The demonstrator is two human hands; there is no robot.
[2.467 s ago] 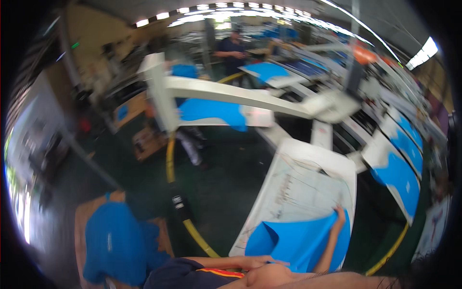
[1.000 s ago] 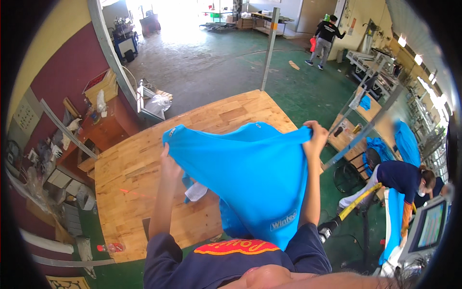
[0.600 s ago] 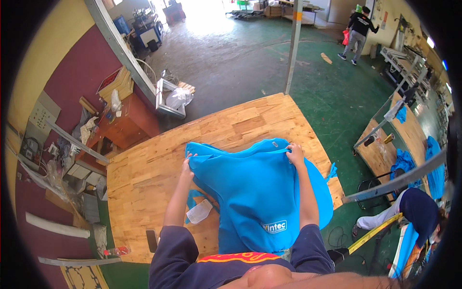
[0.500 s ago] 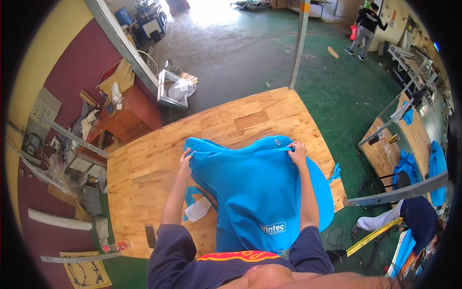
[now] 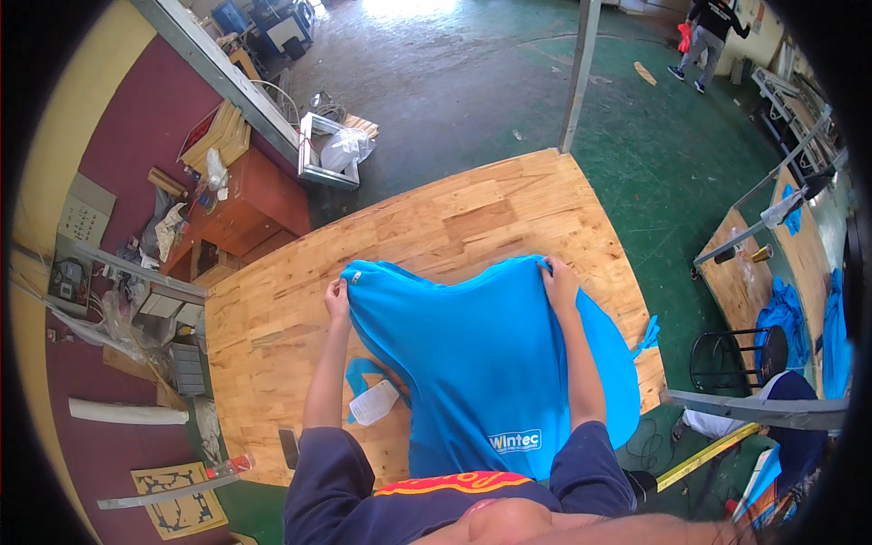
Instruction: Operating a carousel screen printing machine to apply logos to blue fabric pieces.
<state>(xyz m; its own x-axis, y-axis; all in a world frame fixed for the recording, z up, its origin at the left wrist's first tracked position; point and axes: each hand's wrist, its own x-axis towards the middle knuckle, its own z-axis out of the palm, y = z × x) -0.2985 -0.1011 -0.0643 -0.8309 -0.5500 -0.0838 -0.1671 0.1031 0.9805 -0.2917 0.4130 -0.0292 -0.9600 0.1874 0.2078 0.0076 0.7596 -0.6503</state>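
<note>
A large bright blue cloth (image 5: 472, 354) with a white printed patch (image 5: 515, 441) near its lower edge spreads over the wooden table (image 5: 272, 336) in front of me. My left hand (image 5: 337, 298) pinches its far left corner, beside a small label (image 5: 356, 276). At the far right of the upper edge, my right hand (image 5: 559, 280) grips the cloth between thumb and fingers. The upper edge sags between my hands. Thin blue ties (image 5: 647, 336) stick out at the right. By my left forearm lie a white card (image 5: 373, 403) and a blue strip (image 5: 358, 371).
A dark phone (image 5: 289, 449) and a clear bottle (image 5: 230, 467) lie at the table's left edge. Metal posts (image 5: 581, 82) rise around the table. Right of it are a black stool (image 5: 738, 356) and a bent-over person (image 5: 786, 413). Another person (image 5: 705, 41) stands far off.
My left hand has moved outward to the left, and the cloth's upper edge is spread wider. The small label now shows at the left corner instead of near my right hand. The view has shifted slightly.
</note>
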